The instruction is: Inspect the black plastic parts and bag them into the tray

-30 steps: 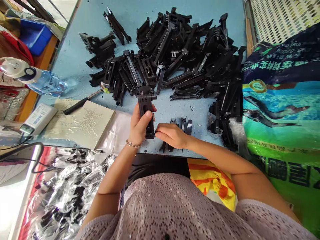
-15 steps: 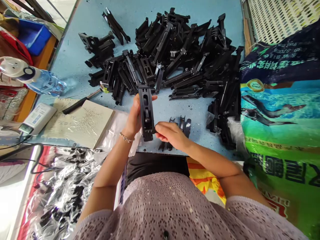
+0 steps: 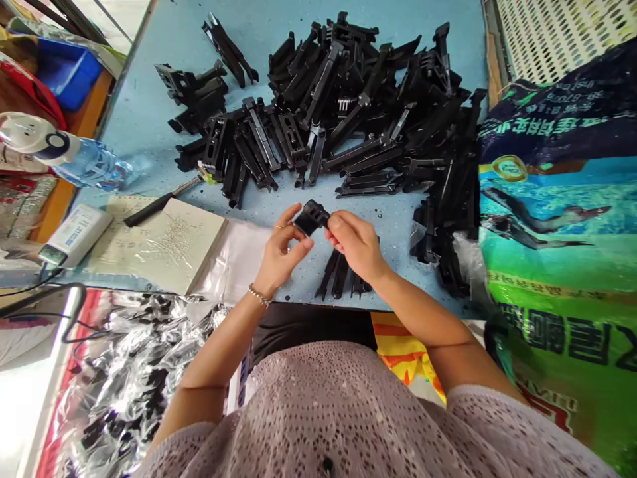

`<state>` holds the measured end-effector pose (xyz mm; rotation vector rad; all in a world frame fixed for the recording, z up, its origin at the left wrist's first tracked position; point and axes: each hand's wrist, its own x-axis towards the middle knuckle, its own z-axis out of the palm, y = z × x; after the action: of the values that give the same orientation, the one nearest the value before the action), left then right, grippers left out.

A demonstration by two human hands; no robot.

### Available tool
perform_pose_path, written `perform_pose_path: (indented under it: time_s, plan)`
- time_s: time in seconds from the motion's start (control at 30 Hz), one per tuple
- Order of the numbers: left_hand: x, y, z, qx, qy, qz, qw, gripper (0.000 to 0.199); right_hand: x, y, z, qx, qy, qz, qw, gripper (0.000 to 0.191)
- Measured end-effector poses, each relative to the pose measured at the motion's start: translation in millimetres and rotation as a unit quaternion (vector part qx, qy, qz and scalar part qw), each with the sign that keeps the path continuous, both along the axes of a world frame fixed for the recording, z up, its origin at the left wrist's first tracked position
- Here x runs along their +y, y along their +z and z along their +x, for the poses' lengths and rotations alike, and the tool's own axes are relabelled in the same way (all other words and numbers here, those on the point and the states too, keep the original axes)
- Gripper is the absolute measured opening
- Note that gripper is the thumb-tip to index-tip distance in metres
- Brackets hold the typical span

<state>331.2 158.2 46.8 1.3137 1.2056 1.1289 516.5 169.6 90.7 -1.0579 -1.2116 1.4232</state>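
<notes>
A black plastic bracket [image 3: 311, 216] is gripped in my right hand [image 3: 355, 242], its thumb and fingers closed on the bracket's right end. The bracket is tilted, so most of its length does not show. My left hand [image 3: 283, 255] is just to its left, fingers apart and curved around the near end; whether a fingertip touches it I cannot tell. Below my right hand, several slim black parts [image 3: 339, 273] lie near the table's front edge, partly covered by the hand. Beyond both hands spreads a large heap of similar black brackets [image 3: 318, 93].
On the blue table [image 3: 174, 33], left, are a screwdriver [image 3: 149, 214], a cardboard piece [image 3: 194, 249] with tiny metal bits, a white box [image 3: 75, 236] and a water bottle [image 3: 84, 162]. Bagged parts [image 3: 144, 372] fill a bin below. A printed sack [image 3: 557, 232] stands right.
The bracket has turned from lengthwise to end-on and moved slightly up and right. My left hand has loosened its fingers from it, while my right hand has moved up and gripped it.
</notes>
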Motion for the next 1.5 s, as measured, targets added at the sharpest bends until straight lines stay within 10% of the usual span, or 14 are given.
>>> perform_pose_path:
  time_s: [0.2, 0.33, 0.43, 0.57, 0.8, 0.9, 1.1, 1.3, 1.5]
  plan:
    - [13.4, -13.0, -8.3, 0.129, 0.001, 0.023, 0.991, 0.032, 11.3, -28.2, 1.9, -0.109, 0.081, 0.021, 0.991, 0.045]
    - [-11.1, -36.5, 8.6, 0.241, -0.02, -0.015, 0.97, 0.026, 76.0, -48.1, 49.1, -0.423, -0.042, 0.166, 0.89, 0.024]
    - [-31.4, -45.4, 27.9, 0.233, -0.025, -0.009, 0.972, 0.025, 120.5, -58.2, 74.8, -0.543, 0.0, 0.185, 0.819, 0.025]
    - [-32.0, -41.7, 31.1, 0.205, -0.076, 0.024, 0.975, 0.022, 143.0, -52.4, 77.1, -0.536, 0.082, 0.199, 0.816, 0.017]
    - [32.7, -0.5, 14.7, 0.049, -0.009, 0.107, 0.993, 0.103, 85.7, 13.6, 24.9, -0.267, -0.006, 0.303, 0.915, 0.025]
    - [41.0, 25.1, 11.8, -0.076, -0.025, 0.015, 0.997, 0.089, 66.9, 29.8, 11.6, -0.239, 0.014, 0.307, 0.921, 0.032]
    - [8.3, 43.9, 9.8, -0.137, -0.012, -0.109, 0.984, 0.072, 75.5, 8.0, 11.8, -0.387, 0.08, 0.355, 0.847, 0.042]
    - [11.1, 37.4, 8.0, -0.116, 0.056, -0.095, 0.987, 0.072, 60.7, -11.2, -1.2, -0.283, 0.119, 0.178, 0.935, 0.056]
    - [25.5, 27.5, -4.8, -0.059, 0.073, -0.083, 0.992, 0.038, 3.9, -27.9, -3.9, -0.455, 0.221, 0.346, 0.79, 0.043]
